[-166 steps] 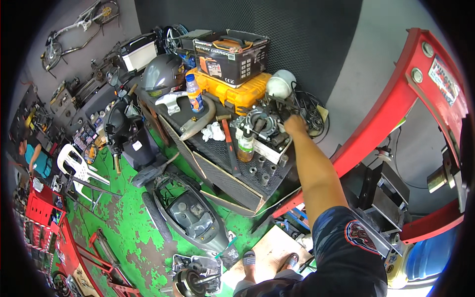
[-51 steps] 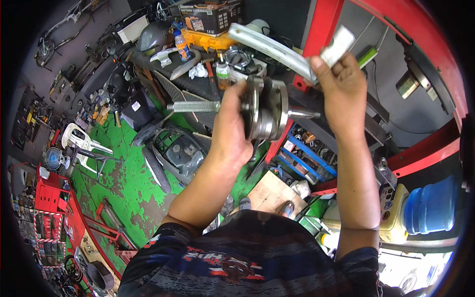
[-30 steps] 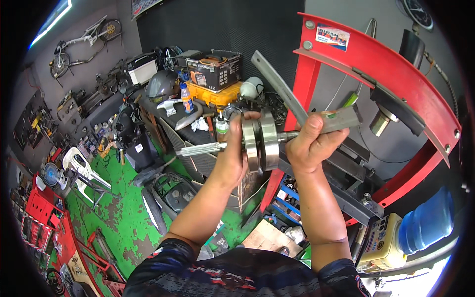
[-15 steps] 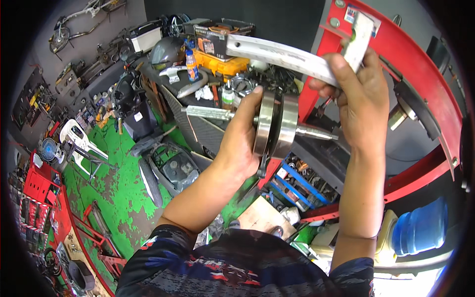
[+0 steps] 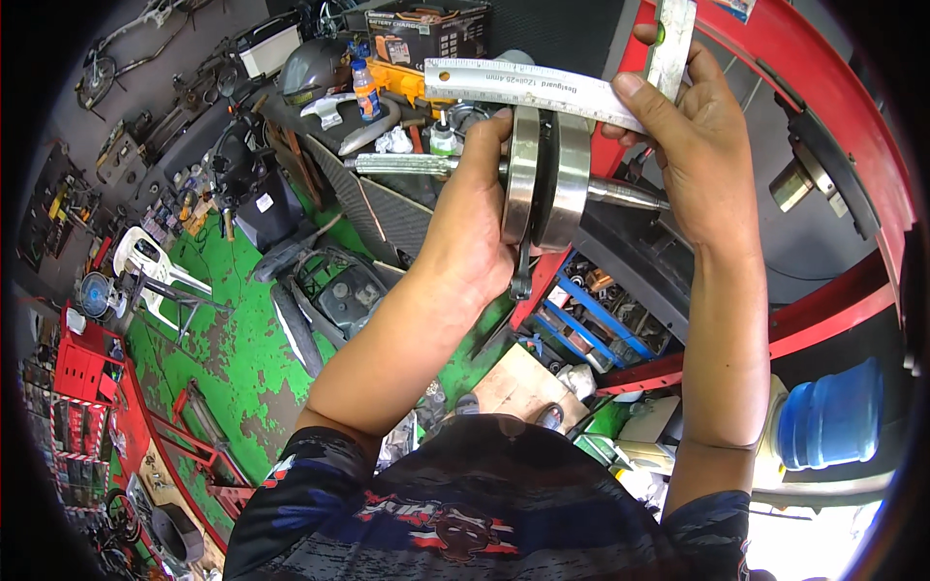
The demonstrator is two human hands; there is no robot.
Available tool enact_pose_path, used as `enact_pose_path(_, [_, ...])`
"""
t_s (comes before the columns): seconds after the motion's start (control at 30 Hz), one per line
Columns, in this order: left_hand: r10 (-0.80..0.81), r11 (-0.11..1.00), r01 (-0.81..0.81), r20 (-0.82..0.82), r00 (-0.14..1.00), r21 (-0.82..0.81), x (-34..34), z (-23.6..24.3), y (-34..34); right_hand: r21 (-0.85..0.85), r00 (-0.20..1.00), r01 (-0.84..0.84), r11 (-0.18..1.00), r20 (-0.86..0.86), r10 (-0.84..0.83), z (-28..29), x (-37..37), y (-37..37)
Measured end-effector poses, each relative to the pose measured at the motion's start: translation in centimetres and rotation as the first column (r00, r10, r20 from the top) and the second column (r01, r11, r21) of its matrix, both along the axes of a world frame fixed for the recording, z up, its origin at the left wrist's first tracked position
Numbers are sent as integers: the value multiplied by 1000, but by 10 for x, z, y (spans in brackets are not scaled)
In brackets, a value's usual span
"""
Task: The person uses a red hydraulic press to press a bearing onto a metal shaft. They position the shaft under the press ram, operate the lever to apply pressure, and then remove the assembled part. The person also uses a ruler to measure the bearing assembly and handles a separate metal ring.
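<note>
Crankshaft [image 5: 568, 184] at 1 o'clock from centre; left hand [image 5: 470, 213] closed around its 9 o'clock side, apparently leaving the rims exposed. Right hand [image 5: 705, 155], part-closed, pinches the square [image 5: 557, 92] near its corner, apparently keeping the blade free at the crankshaft's 12 o'clock. Blade contact: cannot tell.

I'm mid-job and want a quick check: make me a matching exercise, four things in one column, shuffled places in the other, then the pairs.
Things:
1. crankshaft
2. metal square
3. blue water jug
4. grey helmet

Places:
A. lower right of the picture
B. held in the right grip
C. upper left, beside the bottle
D. held in the left grip

Pairs: 1-D, 2-B, 3-A, 4-C
</note>
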State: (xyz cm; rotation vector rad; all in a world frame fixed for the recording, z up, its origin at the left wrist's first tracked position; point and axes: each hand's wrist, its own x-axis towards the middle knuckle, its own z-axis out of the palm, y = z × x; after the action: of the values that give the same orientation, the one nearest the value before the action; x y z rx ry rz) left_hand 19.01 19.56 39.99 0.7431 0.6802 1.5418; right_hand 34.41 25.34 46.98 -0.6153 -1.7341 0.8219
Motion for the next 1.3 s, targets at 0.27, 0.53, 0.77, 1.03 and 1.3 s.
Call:
enact_pose_path(0.27, [-20,1000,20,-46,999,-5,-9,-4,-2,-14,984,-100,995,-148,97,-5,-9,7])
enact_pose_path(0.53, [-1,1000,0,-48,999,-19,-10,-7,-3,-73,982,-121,990,-152,109,-11,-9,13])
enact_pose_path(0.77, [15,1000,-15,-63,998,0,-8,-9,-1,-152,991,-70,986,-126,51,-4,-10,4])
enact_pose_path(1.03, [-6,1000,6,-46,999,1,-8,-10,3,-118,984,-124,985,-144,107,-9,-4,8])
enact_pose_path(1.3, [2,1000,-3,-56,998,-12,-5,-12,7,-182,991,-63,981,-126,40,-8,-3,10])
